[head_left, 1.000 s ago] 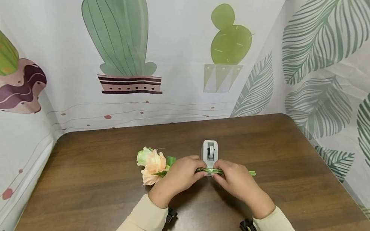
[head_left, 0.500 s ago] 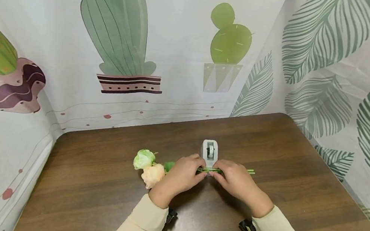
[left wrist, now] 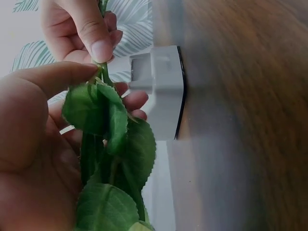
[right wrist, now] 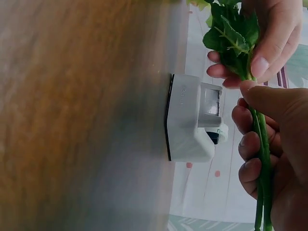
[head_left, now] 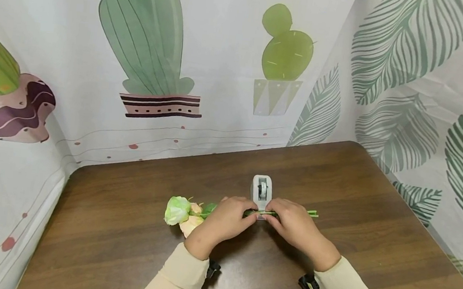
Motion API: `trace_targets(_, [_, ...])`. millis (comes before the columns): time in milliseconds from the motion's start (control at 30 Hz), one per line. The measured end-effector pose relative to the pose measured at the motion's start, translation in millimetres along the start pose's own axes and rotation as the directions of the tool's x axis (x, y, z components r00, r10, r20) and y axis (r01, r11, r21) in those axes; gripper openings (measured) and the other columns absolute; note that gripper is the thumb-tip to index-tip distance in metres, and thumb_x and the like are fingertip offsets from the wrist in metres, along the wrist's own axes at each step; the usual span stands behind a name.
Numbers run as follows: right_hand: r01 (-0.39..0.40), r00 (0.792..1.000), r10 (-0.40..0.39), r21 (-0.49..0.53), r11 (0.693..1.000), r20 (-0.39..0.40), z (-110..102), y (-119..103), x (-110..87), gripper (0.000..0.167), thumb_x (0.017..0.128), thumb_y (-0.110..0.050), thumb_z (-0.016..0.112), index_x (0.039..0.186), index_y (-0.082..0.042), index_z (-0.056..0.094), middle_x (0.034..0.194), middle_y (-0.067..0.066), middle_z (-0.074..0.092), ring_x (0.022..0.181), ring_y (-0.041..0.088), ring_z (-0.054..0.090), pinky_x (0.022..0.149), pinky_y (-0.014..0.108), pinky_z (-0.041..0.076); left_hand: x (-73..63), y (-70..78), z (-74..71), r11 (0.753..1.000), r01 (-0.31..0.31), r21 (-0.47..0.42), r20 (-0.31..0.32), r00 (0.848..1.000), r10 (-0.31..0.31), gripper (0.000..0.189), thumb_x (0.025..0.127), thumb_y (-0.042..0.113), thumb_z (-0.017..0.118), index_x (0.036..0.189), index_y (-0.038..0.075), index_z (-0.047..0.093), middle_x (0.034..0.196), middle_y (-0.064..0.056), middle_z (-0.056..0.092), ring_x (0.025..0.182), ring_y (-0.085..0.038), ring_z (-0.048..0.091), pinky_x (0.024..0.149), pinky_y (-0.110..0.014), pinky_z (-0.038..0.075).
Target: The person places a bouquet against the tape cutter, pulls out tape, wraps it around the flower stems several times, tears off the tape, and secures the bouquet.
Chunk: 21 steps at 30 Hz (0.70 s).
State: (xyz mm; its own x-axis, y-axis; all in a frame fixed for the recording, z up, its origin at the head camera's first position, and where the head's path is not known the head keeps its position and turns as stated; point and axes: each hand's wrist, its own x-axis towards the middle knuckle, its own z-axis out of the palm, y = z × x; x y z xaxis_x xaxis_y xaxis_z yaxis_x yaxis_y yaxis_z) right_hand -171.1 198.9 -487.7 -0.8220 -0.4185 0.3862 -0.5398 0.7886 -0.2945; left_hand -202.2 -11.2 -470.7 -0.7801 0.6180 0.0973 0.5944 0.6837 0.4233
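Observation:
Both hands hold a bunch of roses crosswise above the table. At its left end in the head view are a pale green rose (head_left: 177, 210) and a peach rose (head_left: 191, 225), the peach one partly hidden by the green one and the left wrist. My left hand (head_left: 228, 217) pinches the bunch just above the serrated leaves (left wrist: 107, 207). Close beside it, my right hand (head_left: 297, 224) wraps its fingers round the green stems (right wrist: 263, 163), whose cut ends stick out to the right. Thumbs of both hands nearly meet on the stems.
A white tape dispenser (head_left: 268, 193) with a roll in it stands on the brown wooden table (head_left: 119, 245), just beyond the hands. Cloth printed with cacti and leaves hangs (head_left: 229, 45) behind the table and along its sides.
The bunch has turned about its stems: the pale green rose has come down in front of the peach one, which is now more hidden. Both hands stay in nearly the same place.

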Motion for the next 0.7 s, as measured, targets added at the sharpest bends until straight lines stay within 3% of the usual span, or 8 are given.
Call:
trace_targets(333, [0.049, 0.998, -0.050, -0.031, 0.998, -0.028, -0.7, 1.3, 0.1, 0.016, 0.089, -0.023, 0.078, 0.093, -0.015, 0.065, 0.091, -0.006, 0.069, 0.082, 0.009, 0.062, 0.073, 0.033, 0.054, 0.2, -3.9, 1.0, 0.997, 0.001, -0.074, 0.046, 0.999, 0.002, 0.029, 0.104, 0.035, 0.054, 0.115, 0.020, 0.076, 0.105, 0.005, 0.070, 0.100, -0.012, 0.065, 0.089, -0.039, 0.046])
trace_targets(600, [0.097, 0.995, -0.097, -0.002, 0.995, -0.035, -5.5, -2.4, 0.4, 0.016, 0.089, -0.020, 0.078, 0.093, -0.014, 0.064, 0.091, -0.006, 0.068, 0.083, 0.009, 0.062, 0.072, 0.031, 0.055, -0.5, -4.2, -5.9, 0.993, -0.001, -0.118, 0.110, 0.994, 0.014, 0.033, 0.104, 0.036, 0.051, 0.118, 0.018, 0.074, 0.113, 0.004, 0.072, 0.109, -0.014, 0.067, 0.099, -0.040, 0.049])
trace_targets(700, [0.097, 0.995, -0.096, 0.002, 0.995, -0.028, -6.4, -3.7, 0.4, 0.015, 0.089, -0.020, 0.078, 0.092, -0.016, 0.064, 0.089, -0.007, 0.068, 0.080, 0.007, 0.061, 0.070, 0.029, 0.054, -0.5, -4.5, -7.5, 0.988, 0.005, -0.153, 0.137, 0.990, 0.017, 0.030, 0.104, 0.034, 0.052, 0.118, 0.017, 0.073, 0.115, 0.003, 0.073, 0.108, -0.014, 0.067, 0.097, -0.036, 0.052])
